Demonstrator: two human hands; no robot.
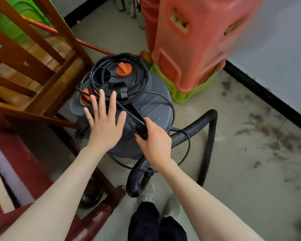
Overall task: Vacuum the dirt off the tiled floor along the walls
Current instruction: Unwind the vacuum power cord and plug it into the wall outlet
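A grey drum vacuum cleaner (151,105) with orange caps stands on the tiled floor in front of me, a black power cord (129,60) coiled on its lid. My right hand (155,141) grips the black handle (135,117) across the top of the vacuum. My left hand (103,122) hovers flat with fingers spread over the left side of the lid. A black ribbed hose (210,136) loops from the drum down to the floor. Dark dirt (268,136) lies scattered on the tiles along the right wall.
Stacked red and green plastic stools (195,49) stand just behind the vacuum. A wooden chair (33,66) and dark red wooden furniture (42,171) crowd the left. A black skirting (268,96) runs along the white right wall. My feet (163,202) are below the hose end.
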